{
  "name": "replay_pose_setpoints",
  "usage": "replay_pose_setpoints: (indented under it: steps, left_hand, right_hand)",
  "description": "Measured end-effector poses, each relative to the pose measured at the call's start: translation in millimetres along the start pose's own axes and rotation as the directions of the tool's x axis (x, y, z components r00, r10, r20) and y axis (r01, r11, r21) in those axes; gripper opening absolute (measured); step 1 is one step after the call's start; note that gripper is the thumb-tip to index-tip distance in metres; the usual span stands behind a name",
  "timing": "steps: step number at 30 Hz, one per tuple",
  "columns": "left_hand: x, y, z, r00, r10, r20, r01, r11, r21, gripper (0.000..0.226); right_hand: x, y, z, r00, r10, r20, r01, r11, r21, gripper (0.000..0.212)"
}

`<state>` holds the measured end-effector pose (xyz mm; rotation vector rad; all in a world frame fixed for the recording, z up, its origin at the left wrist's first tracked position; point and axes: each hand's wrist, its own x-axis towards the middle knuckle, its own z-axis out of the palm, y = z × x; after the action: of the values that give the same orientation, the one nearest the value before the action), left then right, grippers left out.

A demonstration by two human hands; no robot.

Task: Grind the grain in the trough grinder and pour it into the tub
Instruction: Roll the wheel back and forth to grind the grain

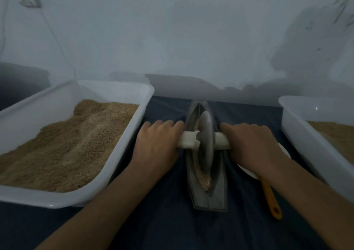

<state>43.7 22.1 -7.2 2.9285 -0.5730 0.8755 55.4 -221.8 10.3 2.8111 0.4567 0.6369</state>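
Both hands are down on the grinder: the left hand (159, 144) rests over the left end of the pale axle handle (188, 139), fingers laid forward and only lightly bent, while the right hand (252, 144) covers the right end the same way. Whether the fingers actually wrap under the handle cannot be told from up here; they look pressed on top rather than clenched

Between the two hands stands the metal grinding wheel (206, 140), upright on its edge, sitting in the trough grinder (207, 198). And that is the relation that counts: the trough's long axis runs straight away from the person, near to far, while the axle lies crosswise, left to right. So any rolling stroke has to go forward and back along that groove, both hands level, neither one closer than the other

Ground grain (204, 180) shows in the groove on the near side of the wheel, a little more on the far side

Outside the left hand sits a white tub (132, 134) heaped with brown grain; outside the right hand a second white tub (298, 134), also holding some. Under the right wrist, a white dish (247, 170) and an orange handle (271, 200), on the dark cloth (162, 221)

Judging by the coarse meal, grinding looks unfinished, pouring not yet begun
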Motion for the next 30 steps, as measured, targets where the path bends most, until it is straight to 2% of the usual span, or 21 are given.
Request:
replay_pose_setpoints:
  steps: [3, 4, 6, 9, 14, 19, 22, 24, 27, 30]
  left_hand:
    - [-15.9, -3.1, 0.8, 0.999, -0.012, 0.032, 0.013, 1.0, -0.016, 0.038]
    - [-15.0, -3.9, 4.1, 0.998, -0.025, 0.052, 0.026, 1.0, -0.018, 0.039]
    - [-2.4, -4.5, 12.0, 0.997, -0.048, 0.062, 0.049, 0.999, -0.01, 0.037]
    - [30.3, -5.5, 26.1, 0.994, -0.105, 0.026, 0.104, 0.993, 0.053, 0.023]
    - [58.1, -4.6, 35.3, 0.984, -0.179, 0.012, 0.177, 0.979, 0.1, 0.011]
    - [6.1, 0.9, 10.0, 0.998, -0.064, 0.014, 0.064, 0.997, 0.032, 0.031]
    - [-25.7, 0.8, -5.5, 1.0, -0.002, 0.001, 0.002, 0.999, 0.041, 0.038]
    - [-35.2, -1.0, -7.3, 0.999, -0.014, 0.031, 0.013, 0.999, 0.038, 0.039]
    - [-26.3, -0.7, -0.2, 0.993, -0.083, 0.084, 0.076, 0.994, 0.078, 0.044]
    - [13.2, 3.7, 10.7, 0.991, -0.122, 0.047, 0.112, 0.978, 0.178, 0.039]
  right_hand:
    - [-12.7, -6.9, -8.2, 0.989, -0.089, -0.122, 0.08, 0.994, -0.074, 0.069]
    - [-10.2, -7.1, -8.2, 0.987, -0.095, -0.129, 0.087, 0.994, -0.065, 0.069]
    - [2.4, -5.9, -1.3, 0.995, -0.063, -0.073, 0.062, 0.998, -0.013, 0.055]
    - [33.3, -0.7, 11.8, 0.998, 0.058, 0.03, -0.059, 0.998, 0.028, 0.029]
    - [54.8, 0.6, 16.7, 0.994, 0.105, 0.032, -0.107, 0.992, 0.067, 0.031]
    - [5.9, -7.4, 1.8, 0.998, 0.009, -0.058, -0.005, 0.998, 0.065, 0.032]
    - [-21.4, -7.5, -13.7, 0.991, -0.077, -0.108, 0.081, 0.996, 0.029, 0.042]
    - [-26.2, -10.3, -20.4, 0.987, -0.093, -0.134, 0.093, 0.996, -0.011, 0.049]
    - [-10.7, -14.7, -15.5, 0.994, -0.064, -0.085, 0.06, 0.997, -0.052, 0.043]
    - [19.1, -7.3, 4.6, 0.997, 0.057, 0.044, -0.059, 0.997, 0.049, 0.027]
